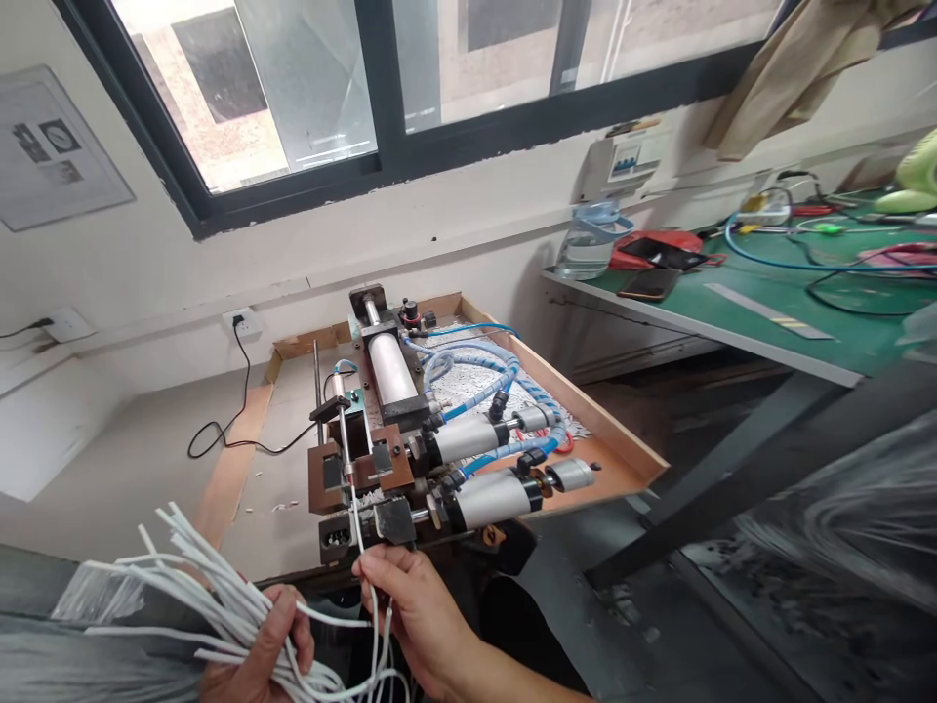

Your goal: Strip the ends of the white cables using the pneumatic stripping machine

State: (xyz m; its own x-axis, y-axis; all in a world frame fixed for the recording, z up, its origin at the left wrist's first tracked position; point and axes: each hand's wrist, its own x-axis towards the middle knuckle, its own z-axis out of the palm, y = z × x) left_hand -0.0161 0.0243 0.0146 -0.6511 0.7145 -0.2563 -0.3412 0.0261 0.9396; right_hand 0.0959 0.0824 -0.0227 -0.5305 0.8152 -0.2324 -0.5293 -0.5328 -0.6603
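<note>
My left hand [267, 644] is closed around a bundle of white cables [212, 586] at the bottom left, their cut ends fanning out to the left. Just right of it, my right hand [406, 600] pinches a single white cable [357, 522] between thumb and fingers. That cable runs upward into the front of a pneumatic machine [395, 459], between its brown metal blocks. Silver cylinders [498, 498] stick out to the machine's right. Further loops of cable hang below and between my hands.
A wooden-edged tray [607, 434] surrounds the machine, with white scraps and blue hoses inside. On the right, a green table [776, 293] holds a water jug [586, 239], phones and a ruler [765, 312]. A black cord [245, 391] runs to a wall socket.
</note>
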